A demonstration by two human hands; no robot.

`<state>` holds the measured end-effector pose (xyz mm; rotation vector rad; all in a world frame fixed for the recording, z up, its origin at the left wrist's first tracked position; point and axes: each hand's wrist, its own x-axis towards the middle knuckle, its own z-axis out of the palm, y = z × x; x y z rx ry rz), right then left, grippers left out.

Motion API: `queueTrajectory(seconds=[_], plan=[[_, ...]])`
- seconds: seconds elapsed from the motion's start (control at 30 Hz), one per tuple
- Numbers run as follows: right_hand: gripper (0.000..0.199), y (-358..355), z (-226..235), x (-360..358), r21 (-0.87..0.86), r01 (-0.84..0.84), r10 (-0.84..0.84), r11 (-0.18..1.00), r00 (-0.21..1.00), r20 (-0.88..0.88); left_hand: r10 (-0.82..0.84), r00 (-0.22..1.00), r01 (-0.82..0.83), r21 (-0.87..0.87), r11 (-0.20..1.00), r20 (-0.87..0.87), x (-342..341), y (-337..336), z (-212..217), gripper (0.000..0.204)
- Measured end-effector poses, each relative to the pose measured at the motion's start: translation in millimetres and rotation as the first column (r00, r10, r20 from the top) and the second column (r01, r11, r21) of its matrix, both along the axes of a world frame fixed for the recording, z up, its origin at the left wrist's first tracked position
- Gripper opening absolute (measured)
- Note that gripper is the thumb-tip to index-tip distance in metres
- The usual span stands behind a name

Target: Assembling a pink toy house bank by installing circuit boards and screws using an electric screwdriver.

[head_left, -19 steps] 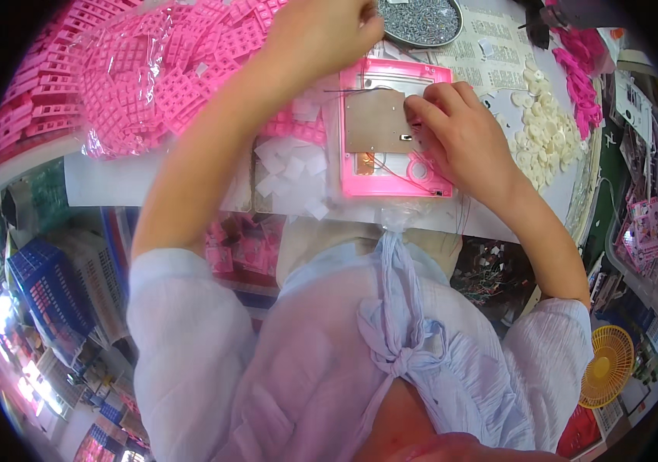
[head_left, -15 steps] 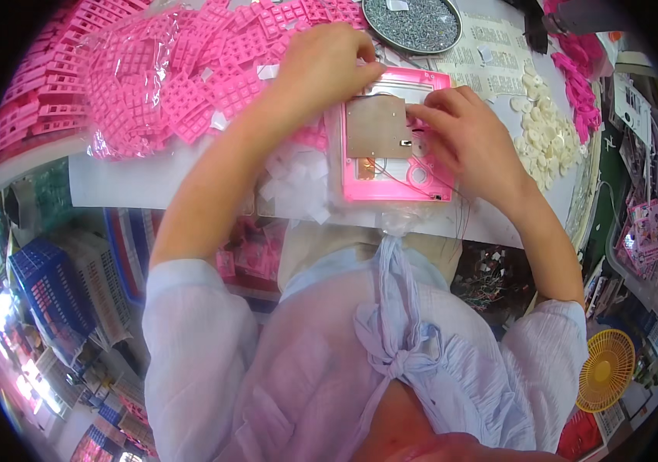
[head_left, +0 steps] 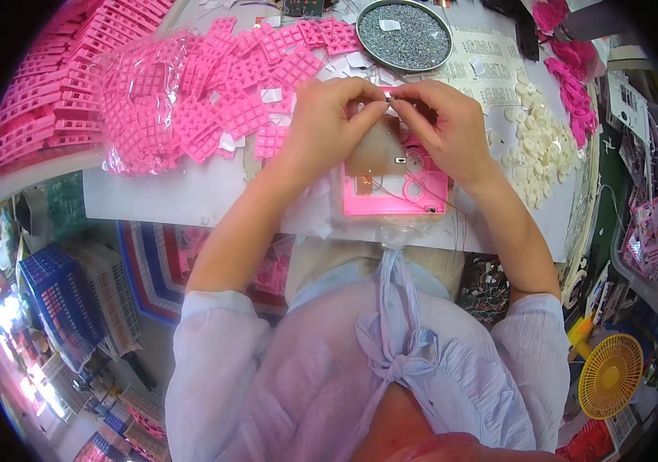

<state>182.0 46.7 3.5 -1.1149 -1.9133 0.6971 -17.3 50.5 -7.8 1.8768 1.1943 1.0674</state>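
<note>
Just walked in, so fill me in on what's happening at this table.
A person has both hands over an open pink casing: the fingertips of the left hand and right hand come together, and anything between them is too small to make out. A flat brown board lies over the casing, with thin wires below it. Pink gridded pieces are heaped to the left, cream-coloured pieces to the right.

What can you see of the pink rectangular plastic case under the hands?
The pink rectangular case looks like plastic, with a pink ring toward its near right corner. It lies flat near the white table's front edge. A flat brown board covers much of its left side; thin wires cross its near part. The left hand and right hand mostly hide its far end; contact is unclear.
</note>
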Motion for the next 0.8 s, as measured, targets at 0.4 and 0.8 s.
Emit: queueTrajectory(seconds=[0.4, 0.8], plan=[[0.038, -10, 13, 20, -0.012, -0.161, 0.161, 0.987, 0.974, 0.158, -0.071, 0.969, 0.156, 0.369, 0.916, -0.235, -10, -5, 0, 0.013], [0.042, 136, -32, 186, 0.576, 0.426, -0.715, 0.698, 0.466, 0.521, -0.144, 0.911, 0.265, 0.281, 0.922, -0.387, -14, -19, 14, 0.018]])
